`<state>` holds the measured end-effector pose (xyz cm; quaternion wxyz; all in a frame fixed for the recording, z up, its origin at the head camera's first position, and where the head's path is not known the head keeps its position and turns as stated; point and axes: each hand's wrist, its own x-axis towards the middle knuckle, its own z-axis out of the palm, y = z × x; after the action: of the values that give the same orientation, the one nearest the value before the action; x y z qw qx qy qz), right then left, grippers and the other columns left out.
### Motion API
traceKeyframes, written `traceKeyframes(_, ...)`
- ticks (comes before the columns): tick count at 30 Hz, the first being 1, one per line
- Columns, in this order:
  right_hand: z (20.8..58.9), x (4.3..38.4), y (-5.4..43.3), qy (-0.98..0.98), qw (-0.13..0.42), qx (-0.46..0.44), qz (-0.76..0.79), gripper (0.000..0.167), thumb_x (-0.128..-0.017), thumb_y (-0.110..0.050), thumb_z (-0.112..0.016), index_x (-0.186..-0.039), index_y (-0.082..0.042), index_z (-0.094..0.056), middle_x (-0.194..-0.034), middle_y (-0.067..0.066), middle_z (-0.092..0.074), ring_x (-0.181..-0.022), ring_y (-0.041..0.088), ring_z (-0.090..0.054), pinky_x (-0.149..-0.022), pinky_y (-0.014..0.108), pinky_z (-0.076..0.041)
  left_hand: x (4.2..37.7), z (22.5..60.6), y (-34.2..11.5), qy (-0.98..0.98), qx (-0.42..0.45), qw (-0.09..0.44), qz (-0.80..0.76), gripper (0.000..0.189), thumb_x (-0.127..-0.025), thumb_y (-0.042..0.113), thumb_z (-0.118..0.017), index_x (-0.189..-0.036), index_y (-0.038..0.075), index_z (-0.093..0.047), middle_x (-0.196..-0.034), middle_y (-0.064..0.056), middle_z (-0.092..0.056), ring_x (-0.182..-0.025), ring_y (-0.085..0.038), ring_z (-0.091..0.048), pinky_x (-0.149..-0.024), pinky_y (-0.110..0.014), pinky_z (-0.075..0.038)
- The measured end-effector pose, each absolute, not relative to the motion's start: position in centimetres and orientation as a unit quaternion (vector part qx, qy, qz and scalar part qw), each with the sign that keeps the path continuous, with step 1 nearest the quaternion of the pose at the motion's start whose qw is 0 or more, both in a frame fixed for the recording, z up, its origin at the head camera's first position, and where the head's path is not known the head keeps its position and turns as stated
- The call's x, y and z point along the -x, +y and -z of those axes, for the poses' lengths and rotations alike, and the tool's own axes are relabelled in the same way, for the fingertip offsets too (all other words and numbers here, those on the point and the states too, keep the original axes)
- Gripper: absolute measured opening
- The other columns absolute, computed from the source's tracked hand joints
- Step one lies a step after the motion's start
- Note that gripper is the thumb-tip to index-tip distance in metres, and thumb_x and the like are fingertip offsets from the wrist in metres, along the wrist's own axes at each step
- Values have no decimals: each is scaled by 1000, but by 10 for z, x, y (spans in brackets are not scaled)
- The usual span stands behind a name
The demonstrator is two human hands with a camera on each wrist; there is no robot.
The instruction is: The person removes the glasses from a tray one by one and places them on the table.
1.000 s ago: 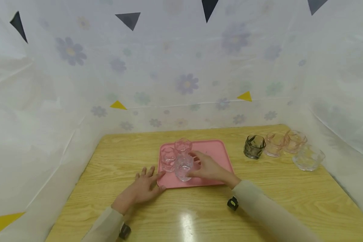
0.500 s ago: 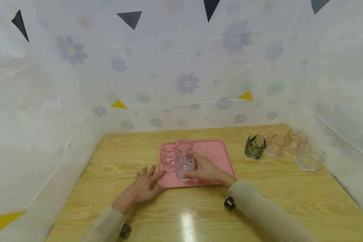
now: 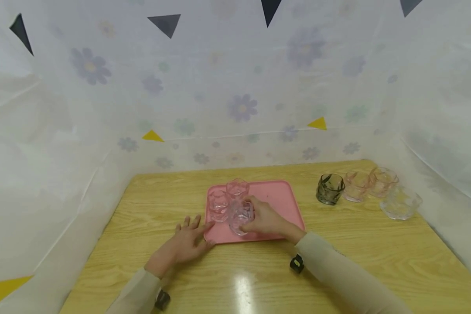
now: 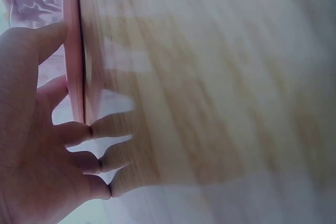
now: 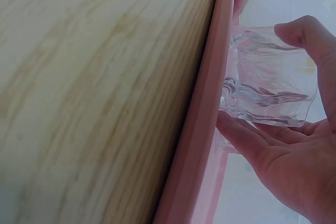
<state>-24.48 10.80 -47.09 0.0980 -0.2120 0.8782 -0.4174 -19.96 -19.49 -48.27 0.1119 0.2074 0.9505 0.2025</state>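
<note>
A clear faceted glass (image 3: 238, 218) stands upright at the near middle of the pink tray (image 3: 278, 196). My right hand (image 3: 270, 219) grips it from the right; in the right wrist view the thumb lies by the rim and the fingers run along the side of the glass (image 5: 270, 85). Two pinkish glasses, one at left (image 3: 218, 204) and one behind (image 3: 237, 187), stand close beside it on the tray. With fingers spread, my left hand (image 3: 185, 244) rests on the table, its thumb and index finger touching the tray's left front corner; the left wrist view shows the tray's wall (image 4: 72, 51) against them.
At the table's right stand a dark grey glass (image 3: 330, 190), two pale pink glasses (image 3: 356, 187) (image 3: 383, 182) and a clear glass (image 3: 401, 204). White flowered sheeting (image 3: 243, 78) walls in the wooden table (image 3: 172, 196) at the back and sides.
My right hand has drawn in closer round the clear glass, and the right forearm has shifted slightly left. The left hand, the tray and the other glasses stay put.
</note>
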Motion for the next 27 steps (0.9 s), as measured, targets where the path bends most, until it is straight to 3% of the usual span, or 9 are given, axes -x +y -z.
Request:
traceKeyframes(9, 459, 238, 121, 883, 77, 199, 417, 86, -77, -31, -90, -148, -6, -49, -127, 8, -68, -102, 16, -64, -94, 39, -58, 200, 484, -196, 951, -206, 107, -202, 69, -103, 61, -53, -161, 24, -47, -169, -32, -25, -153, -66, -13, -119, -84, -10)
traceKeyframes(15, 448, 238, 140, 890, 48, 202, 407, 83, -77, -33, -89, -144, -4, -50, -120, 11, -70, -83, 16, -61, -78, 34, -56, 202, 485, -196, 951, -210, 106, -201, 69, -104, 61, -52, -161, 24, -46, -169, -32, -24, -153, -66, -12, -120, -84, -10)
traceKeyframes(22, 444, 236, 174, 900, 19, 192, 391, 80, -82, -38, -88, -144, -4, -50, -124, 16, -68, -106, 27, -66, -85, 43, -59, 202, 486, -196, 951, -208, 110, -200, 69, -104, 62, -51, -161, 25, -46, -169, -31, -23, -153, -66, -12, -119, -84, -10)
traceKeyframes(27, 443, 232, 199, 902, 17, 180, 392, 79, -84, -36, -87, -144, -2, -48, -122, 21, -68, -103, 29, -67, -81, 40, -57, 201, 485, -196, 951, -207, 114, -200, 69, -104, 61, -51, -162, 25, -45, -169, -32, -23, -153, -66, -12, -119, -84, -10)
